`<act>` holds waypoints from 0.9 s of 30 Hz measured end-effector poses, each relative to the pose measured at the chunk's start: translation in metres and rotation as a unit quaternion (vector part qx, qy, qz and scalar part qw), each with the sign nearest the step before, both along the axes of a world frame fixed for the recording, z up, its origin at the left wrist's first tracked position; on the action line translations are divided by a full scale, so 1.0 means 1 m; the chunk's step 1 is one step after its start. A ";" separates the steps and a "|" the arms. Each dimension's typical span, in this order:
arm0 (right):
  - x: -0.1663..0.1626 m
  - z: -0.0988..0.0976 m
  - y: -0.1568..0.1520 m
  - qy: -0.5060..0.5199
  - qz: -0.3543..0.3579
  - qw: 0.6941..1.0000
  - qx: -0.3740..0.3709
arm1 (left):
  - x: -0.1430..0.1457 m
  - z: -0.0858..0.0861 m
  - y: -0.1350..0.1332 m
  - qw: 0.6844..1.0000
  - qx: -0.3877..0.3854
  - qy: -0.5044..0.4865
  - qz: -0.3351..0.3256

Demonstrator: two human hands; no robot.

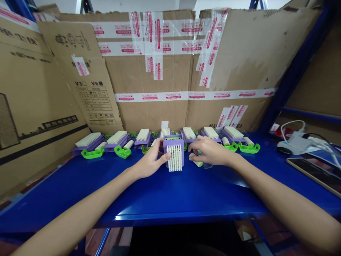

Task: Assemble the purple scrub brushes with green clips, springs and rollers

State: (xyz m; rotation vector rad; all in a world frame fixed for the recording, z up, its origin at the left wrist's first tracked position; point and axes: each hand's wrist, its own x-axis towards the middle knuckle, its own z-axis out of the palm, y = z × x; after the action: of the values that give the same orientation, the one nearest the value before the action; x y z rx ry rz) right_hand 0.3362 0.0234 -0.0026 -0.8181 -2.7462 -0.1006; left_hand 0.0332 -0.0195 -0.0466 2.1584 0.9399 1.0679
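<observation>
My left hand point(152, 160) grips a purple brush point(174, 156) by its left side, thumb near the cream bristles. The brush is tilted up, bristles facing me, and a strip of green shows at its top. Just to its right, my right hand point(210, 149) curls its fingers over a green piece with a cream roller point(196, 161), low over the table. The fingers partly hide this piece. A small dark, see-through part point(207, 166) shows beneath the hand.
Along the back of the blue table point(160, 199) stand several purple brushes point(115, 137) with green roller pieces point(123, 152) beside them. Taped cardboard point(149, 110) walls the rear. A phone point(317, 174) and a white power strip point(295, 142) with cables lie on the right.
</observation>
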 end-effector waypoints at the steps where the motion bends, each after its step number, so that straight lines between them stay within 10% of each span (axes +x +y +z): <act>1: -0.001 -0.001 -0.001 -0.002 -0.005 1.000 0.009 | 0.000 0.001 0.000 1.000 0.000 0.000 -0.001; 27: -0.015 -0.021 -0.013 -0.025 -0.023 0.998 0.044 | 0.001 0.004 -0.001 1.000 0.005 0.012 0.005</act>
State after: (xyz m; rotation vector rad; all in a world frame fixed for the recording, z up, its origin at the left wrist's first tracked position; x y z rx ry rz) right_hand 0.3209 0.0103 -0.0238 -0.8647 -2.7479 -0.2538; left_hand 0.0345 -0.0205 -0.0424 2.1813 0.9599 1.0551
